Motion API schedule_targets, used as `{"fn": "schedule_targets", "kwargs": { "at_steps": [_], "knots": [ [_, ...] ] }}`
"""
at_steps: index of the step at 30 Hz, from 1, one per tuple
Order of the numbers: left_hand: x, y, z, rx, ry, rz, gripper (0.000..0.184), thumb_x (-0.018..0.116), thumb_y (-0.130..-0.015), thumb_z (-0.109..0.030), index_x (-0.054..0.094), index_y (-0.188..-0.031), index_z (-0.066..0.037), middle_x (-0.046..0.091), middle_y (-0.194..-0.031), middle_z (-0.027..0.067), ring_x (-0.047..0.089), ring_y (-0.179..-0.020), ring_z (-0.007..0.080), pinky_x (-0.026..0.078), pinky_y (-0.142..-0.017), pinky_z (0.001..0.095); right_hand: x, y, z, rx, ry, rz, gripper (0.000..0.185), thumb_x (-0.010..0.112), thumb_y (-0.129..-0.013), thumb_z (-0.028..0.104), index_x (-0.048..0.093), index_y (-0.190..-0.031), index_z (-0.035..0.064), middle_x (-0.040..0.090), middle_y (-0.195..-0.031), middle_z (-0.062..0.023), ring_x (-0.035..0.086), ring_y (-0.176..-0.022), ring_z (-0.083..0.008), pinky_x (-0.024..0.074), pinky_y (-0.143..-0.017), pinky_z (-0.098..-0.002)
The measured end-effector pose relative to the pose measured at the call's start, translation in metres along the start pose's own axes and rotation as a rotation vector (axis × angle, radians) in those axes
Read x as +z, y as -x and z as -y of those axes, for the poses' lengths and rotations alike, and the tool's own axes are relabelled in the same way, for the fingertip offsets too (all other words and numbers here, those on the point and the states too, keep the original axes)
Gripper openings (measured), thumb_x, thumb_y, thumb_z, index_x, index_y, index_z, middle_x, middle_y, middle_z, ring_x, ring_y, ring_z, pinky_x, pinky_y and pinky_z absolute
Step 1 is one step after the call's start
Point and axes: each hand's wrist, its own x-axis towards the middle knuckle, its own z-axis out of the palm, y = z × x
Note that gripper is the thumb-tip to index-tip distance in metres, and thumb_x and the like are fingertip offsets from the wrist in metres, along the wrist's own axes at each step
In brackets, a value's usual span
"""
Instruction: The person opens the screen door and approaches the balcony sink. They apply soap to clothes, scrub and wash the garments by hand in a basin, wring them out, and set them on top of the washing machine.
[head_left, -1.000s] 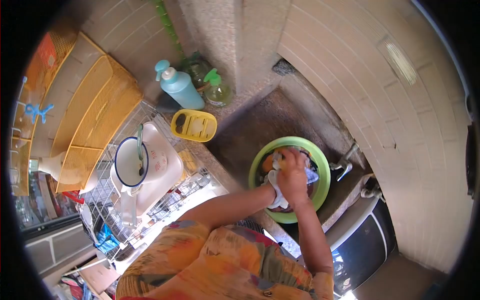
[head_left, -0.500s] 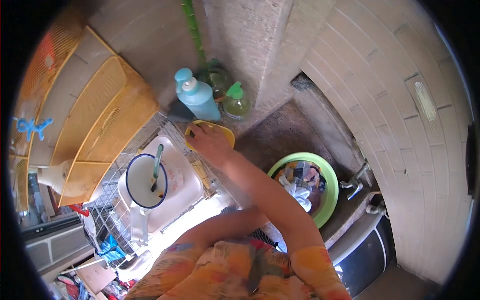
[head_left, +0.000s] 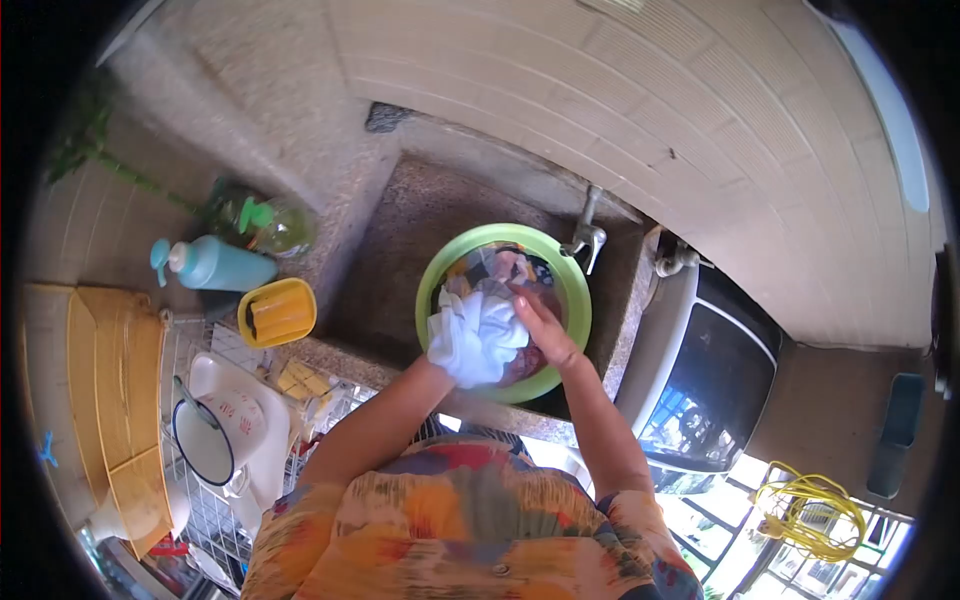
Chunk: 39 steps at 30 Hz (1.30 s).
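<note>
A bunched white cloth (head_left: 470, 335) is held up over the green basin (head_left: 428, 290), covering most of my left hand (head_left: 440, 376), which grips it from below. My right hand (head_left: 542, 332) lies against the cloth's right side, fingers stretched out; its palm side is hidden. Dark, pink and yellowish clothes (head_left: 510, 268) lie in the basin under and behind the cloth. The basin stands in a stone sink (head_left: 385, 240).
A tap (head_left: 588, 235) rises behind the basin's right side. On the left ledge are a yellow container (head_left: 290, 310) with a dark thing inside, a blue pump bottle (head_left: 225, 265) and a green-topped bottle (head_left: 285, 228). A white enamel mug (head_left: 205, 440) sits at lower left. A dark-lidded machine (head_left: 705, 380) stands right.
My right hand has left the yellow container and moved right to the basin. The white cloth is now lifted in my left hand, which was hidden before. The view has turned right.
</note>
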Motion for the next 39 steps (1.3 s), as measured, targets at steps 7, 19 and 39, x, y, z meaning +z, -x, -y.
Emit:
{"fn": "schedule_targets", "kwargs": {
  "at_steps": [7,19,39],
  "knots": [
    [0.029,-0.035,-0.006,-0.363,1.157,0.418,0.035,0.042,-0.096,-0.028,0.05,-0.118,-0.002,0.058,-0.109,0.0081,0.058,-0.099,0.021,0.048,-0.09,0.0352,-0.017,0.026,-0.039,-0.063,-0.864,-0.254,0.04,0.053,-0.094,0.033,0.051,-0.119,0.0032,0.06,-0.11,-0.0079,0.059,-0.099,-0.0166,0.0476,-0.087,-0.0314],
    [0.009,-0.023,0.042,-0.679,0.971,-0.207,0.065,0.037,-0.094,-0.055,0.048,-0.127,0.0,0.06,-0.116,0.0143,0.057,-0.108,0.0273,0.045,-0.095,0.0425,0.019,0.03,-0.021,-0.494,-0.06,-0.367,0.016,0.065,-0.08,0.008,0.062,-0.096,0.0079,0.063,-0.098,-0.0101,0.063,-0.09,-0.0229,0.0518,-0.077,-0.0341],
    [0.02,-0.011,0.084,-0.317,0.856,-0.006,0.041,0.039,-0.097,-0.036,0.052,-0.121,-0.006,0.063,-0.108,0.0089,0.062,-0.094,0.0234,0.05,-0.088,0.0377,0.045,0.019,0.004,-0.734,0.423,-0.689,0.014,0.066,-0.075,0.024,0.065,-0.071,0.0109,0.063,-0.075,-0.0132,0.063,-0.063,-0.0302,0.0503,-0.057,-0.0404]
  ]
}}
